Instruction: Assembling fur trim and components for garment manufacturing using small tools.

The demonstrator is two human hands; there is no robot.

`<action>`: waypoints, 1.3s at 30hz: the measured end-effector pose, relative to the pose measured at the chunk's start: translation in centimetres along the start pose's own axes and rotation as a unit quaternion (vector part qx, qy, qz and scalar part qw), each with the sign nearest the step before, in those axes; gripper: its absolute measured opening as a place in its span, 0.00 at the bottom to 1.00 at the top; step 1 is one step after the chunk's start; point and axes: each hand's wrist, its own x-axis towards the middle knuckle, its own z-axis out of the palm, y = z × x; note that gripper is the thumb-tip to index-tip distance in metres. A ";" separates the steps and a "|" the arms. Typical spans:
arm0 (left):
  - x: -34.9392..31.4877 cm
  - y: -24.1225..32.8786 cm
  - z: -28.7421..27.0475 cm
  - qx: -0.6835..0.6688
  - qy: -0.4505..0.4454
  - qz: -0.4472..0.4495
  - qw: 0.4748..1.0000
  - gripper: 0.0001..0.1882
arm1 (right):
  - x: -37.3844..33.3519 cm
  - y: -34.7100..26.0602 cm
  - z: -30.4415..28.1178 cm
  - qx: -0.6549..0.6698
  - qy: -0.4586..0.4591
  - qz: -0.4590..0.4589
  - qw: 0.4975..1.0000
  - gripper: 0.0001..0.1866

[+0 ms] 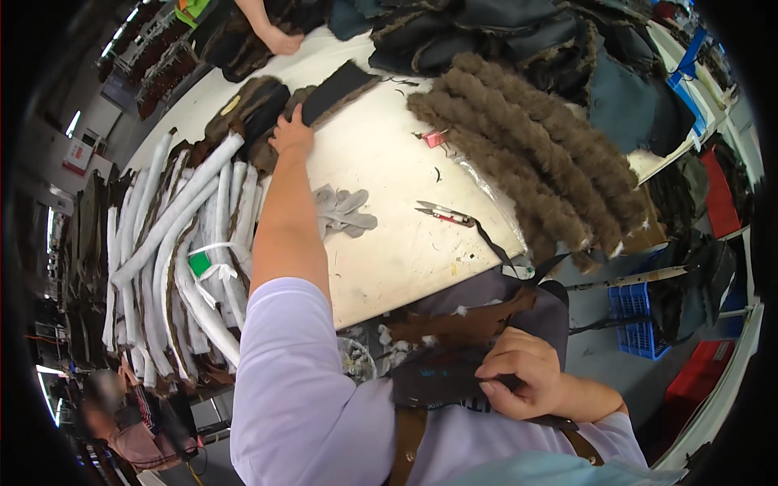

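Note:
My left hand is stretched far across the table, its fingers apart on the edge of a brown fur piece. Against it lies a black panel with a furry edge, and a dark rolled fur piece is just to the left. Close to my chest my right hand is closed in a pinch; a bit of something dark shows at its fingertips, too hidden to name. A ragged brown scrap lies over my lap, above the dark apron bib.
Thread snips and grey gloves lie on the white table. Long brown fur strips fill its right side; white rolled strips hang at the left. Across the table is another person's hand. A blue crate stands right.

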 end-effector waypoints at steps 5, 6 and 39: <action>3.2 -1.4 0.9 -0.030 -0.030 -0.018 0.999 0.32 | -0.2 1.2 -0.5 -0.021 0.028 0.048 0.998 0.09; 3.7 -1.1 0.8 -0.031 -0.027 -0.014 0.999 0.32 | -0.1 1.6 -0.6 -0.032 0.033 0.069 0.997 0.08; 2.8 -3.8 -4.5 0.108 -0.115 0.148 0.976 0.28 | 2.7 4.9 1.4 -0.029 0.003 0.167 0.986 0.06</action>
